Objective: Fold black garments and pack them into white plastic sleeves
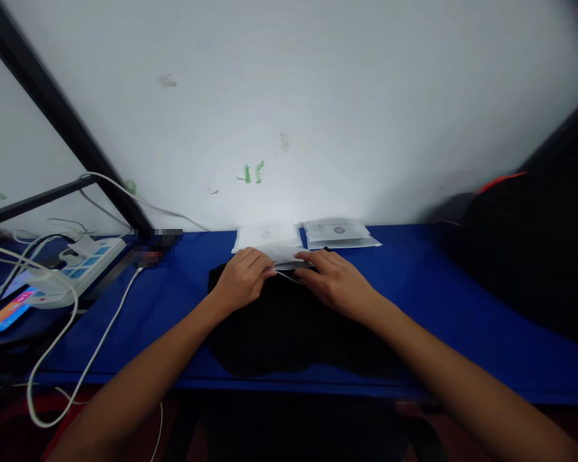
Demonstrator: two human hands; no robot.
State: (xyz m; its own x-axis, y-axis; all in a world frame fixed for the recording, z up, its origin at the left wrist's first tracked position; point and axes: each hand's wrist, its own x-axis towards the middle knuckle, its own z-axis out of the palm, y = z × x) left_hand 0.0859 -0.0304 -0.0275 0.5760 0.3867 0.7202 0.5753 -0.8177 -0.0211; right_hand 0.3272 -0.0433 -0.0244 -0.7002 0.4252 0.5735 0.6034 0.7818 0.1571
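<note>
My left hand (245, 276) has its fingers closed on the near left edge of a whitish translucent plastic bag (285, 255). At the bag's right side my right hand (334, 280) grips the edge between thumb and fingers. A black cloth item (289, 333), perhaps a folded garment, lies on the table under both hands. Just behind the bag, by the wall, lies a flat white packet (264, 236). To its right is a second packet (340, 232) with a dark round mark. The bag's lower part is hidden by my hands, and any contents cannot be made out.
The blue table (414, 269) meets a white wall (341, 115). On the left are a white power strip (91, 260) with plugs, a lit phone (9, 311) and looping white cables (77, 378). A large black object (534, 250) occupies the right side.
</note>
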